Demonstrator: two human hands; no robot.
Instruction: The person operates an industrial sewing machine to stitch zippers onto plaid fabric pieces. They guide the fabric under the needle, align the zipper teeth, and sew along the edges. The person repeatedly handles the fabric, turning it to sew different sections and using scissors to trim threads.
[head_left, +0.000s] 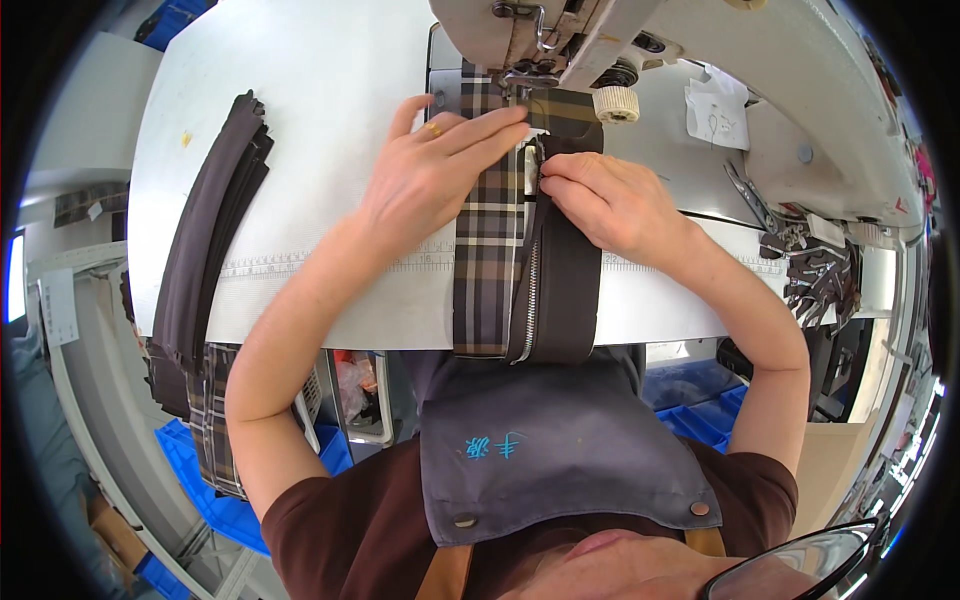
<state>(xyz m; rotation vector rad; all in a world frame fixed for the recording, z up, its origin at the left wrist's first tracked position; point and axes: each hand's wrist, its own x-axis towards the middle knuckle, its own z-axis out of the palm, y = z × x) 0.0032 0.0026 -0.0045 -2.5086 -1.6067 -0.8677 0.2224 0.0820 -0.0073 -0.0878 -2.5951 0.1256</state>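
Note:
A plaid fabric strip [483, 290] runs up the table to the sewing machine's presser foot [528, 82]. Along its right side lies a metal zipper [531, 285], beside a dark brown fabric panel [570, 290]. My left hand [430, 170] rests on the plaid strip with its fingers stretched out, their tips just below the foot. A pinch of my right hand [605, 195] closes on the edge of the zipper, at its upper part. A small white piece [530, 170] shows between the two hands. My right fingertips partly hide what they grip.
The sewing machine [760, 60] overhangs the far right of the white table [330, 120]. Dark fabric strips [215, 220] are stacked at the left. Scissors [752, 197] and a pile of zipper pulls [822, 275] lie at the right. Blue bins [215, 490] stand below the table.

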